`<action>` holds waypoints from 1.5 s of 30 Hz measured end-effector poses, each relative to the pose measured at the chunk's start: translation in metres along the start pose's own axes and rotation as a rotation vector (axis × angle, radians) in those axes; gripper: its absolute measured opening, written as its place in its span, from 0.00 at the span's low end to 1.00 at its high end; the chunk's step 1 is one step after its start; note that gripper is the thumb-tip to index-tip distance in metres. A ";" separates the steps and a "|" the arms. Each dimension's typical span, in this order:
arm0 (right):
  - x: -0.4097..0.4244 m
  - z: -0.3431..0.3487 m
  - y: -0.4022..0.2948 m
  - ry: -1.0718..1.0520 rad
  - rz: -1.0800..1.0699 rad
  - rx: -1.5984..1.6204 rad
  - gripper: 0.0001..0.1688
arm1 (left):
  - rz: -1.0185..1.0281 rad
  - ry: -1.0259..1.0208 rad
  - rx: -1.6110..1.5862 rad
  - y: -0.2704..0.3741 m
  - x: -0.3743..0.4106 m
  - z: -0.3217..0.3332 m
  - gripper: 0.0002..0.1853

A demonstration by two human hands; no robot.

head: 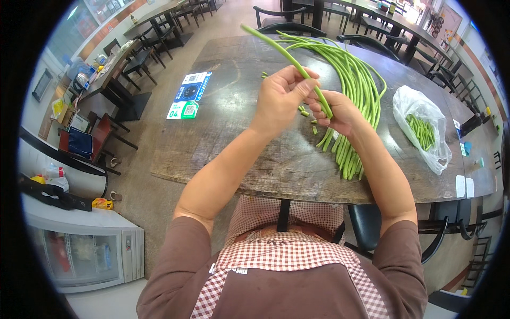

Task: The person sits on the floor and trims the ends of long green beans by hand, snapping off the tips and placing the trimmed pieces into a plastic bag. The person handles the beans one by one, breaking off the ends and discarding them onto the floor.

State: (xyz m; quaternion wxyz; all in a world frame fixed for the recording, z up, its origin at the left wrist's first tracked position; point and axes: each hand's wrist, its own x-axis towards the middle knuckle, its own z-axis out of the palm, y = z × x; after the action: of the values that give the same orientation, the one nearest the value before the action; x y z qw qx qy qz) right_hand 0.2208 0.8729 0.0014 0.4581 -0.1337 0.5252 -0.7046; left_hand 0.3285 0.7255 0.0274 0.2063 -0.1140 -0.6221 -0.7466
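Note:
Both hands hold a thick bundle end of green long beans (275,44) above the dark wooden table (223,147). My left hand (281,93) pinches it between thumb and fingers, with the far end slanting up and away to the left. My right hand (332,109) is closed around the near end. Behind and beside my right hand lies a long curved bunch of green long beans (358,83). Short cut bean bits (303,112) are scattered under the hands. To the right, an open clear plastic bag (402,97) holds short bean pieces (421,131).
Stickers with printed codes (191,89) are on the table's left part. White cards (460,186) lie near its right end. Black chairs (291,28) stand at the far edge, and a dark chair (362,227) is by the near edge, right of my lap.

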 end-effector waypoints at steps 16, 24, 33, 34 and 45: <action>-0.022 -0.006 -0.012 -0.036 -0.068 -0.199 0.08 | -0.157 0.227 -0.070 -0.042 0.019 -0.029 0.09; -0.002 -0.020 -0.001 0.179 -0.145 -0.385 0.10 | 0.193 -0.032 0.262 -0.023 -0.004 0.000 0.09; -0.021 0.007 0.003 -0.267 0.001 0.189 0.13 | -0.125 0.044 -0.171 -0.045 0.007 -0.018 0.12; -0.023 0.008 0.002 -0.278 -0.012 0.198 0.13 | -0.121 0.039 -0.176 -0.046 0.007 -0.019 0.12; -0.026 0.014 0.000 -0.042 -0.102 -0.292 0.09 | 0.014 0.263 -0.022 -0.034 0.012 -0.029 0.12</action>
State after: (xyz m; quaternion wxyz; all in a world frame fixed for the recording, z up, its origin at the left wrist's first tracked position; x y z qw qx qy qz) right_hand 0.2441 0.8850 0.0151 0.4083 -0.2401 0.6049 -0.6401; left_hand 0.3050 0.7000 -0.0033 0.2898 -0.0217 -0.5809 -0.7603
